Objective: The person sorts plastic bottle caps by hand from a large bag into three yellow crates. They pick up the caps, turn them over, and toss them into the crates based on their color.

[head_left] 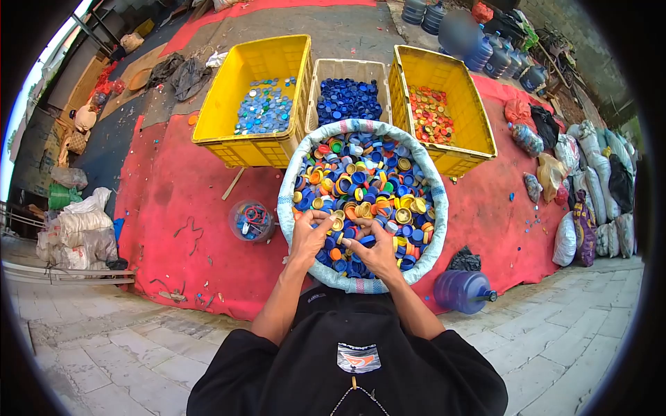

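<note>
And here you are, both hands low over the caps (355, 186) heaped in the round sack (438, 201). Your left hand (309, 239) is partly closed, thumb and fingertips nearly together at a yellow cap (337, 224); I can't tell whether it's gripped or just touched. Your right hand (377, 255) is half curled and seems to have hold of a blue cap (368, 241), fingers bent close around it.

Now, watch that right hand: loosen those curled fingers while reaching for another cap and the blue one could slip back into the pile. Colours lie all mixed here, so a quick pinch could easily catch a wrong neighbour. The heap sits close to the rolled rim, and a forearm brushing it could push caps over onto the red sheet (180, 201).

Beyond, the left yellow crate (243, 150) has light-blue caps, the white crate (350, 67) dark-blue ones, the right yellow crate (454, 158) reds and oranges. A short or sideways toss might land among the wrong colour, since those crates stand so close together.
</note>
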The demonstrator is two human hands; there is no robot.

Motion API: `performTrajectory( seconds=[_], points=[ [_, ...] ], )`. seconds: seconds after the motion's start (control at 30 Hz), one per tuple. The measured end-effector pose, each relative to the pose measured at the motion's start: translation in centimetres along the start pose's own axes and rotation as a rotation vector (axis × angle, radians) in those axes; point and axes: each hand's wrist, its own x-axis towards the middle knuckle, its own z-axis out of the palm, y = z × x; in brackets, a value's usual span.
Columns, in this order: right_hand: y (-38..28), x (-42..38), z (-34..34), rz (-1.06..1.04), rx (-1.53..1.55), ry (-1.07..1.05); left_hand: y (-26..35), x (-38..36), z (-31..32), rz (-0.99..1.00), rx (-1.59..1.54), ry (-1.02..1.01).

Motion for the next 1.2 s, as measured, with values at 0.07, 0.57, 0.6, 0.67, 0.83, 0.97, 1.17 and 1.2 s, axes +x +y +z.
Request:
performTrajectory(
  seconds=[0.07,0.57,0.6,0.67,0.83,0.97,1.17,1.2],
  points=[
    [-0.4,0.6,0.7,-0.220,-0.174,0.019,1.8,-2.0,0.6,-0.038,-0.081,-0.034],
    [0.3,0.6,1.6,-0.050,0.004,-0.052,1.4,-3.3,0.0,-0.237,-0.437,-0.257],
    [0.6,0.5,1.8,-0.040,0.030,-0.051,1.3,-3.3,0.0,-0.240,-0.439,-0.270],
    [0.7,0.3,2.1,-0.044,0.042,-0.034,1.1,-3.4,-0.1,-0.237,-0.442,-0.279],
    [0.3,-0.3,2.4,-0.080,0.000,0.039,0.5,-3.3,0.2,-0.246,-0.440,-0.277],
    [0.4,-0.5,2.6,-0.093,0.039,0.072,0.2,-3.4,0.4,-0.250,-0.522,-0.247],
    [0.6,-0.2,0.4,-0.157,0.053,0.099,0.1,-2.5,-1.9,-0.239,-0.803,-0.121],
    [0.6,-0.2,-0.3,-0.167,-0.002,0.092,0.8,-2.7,-2.3,-0.212,-0.841,-0.065]
  ],
)
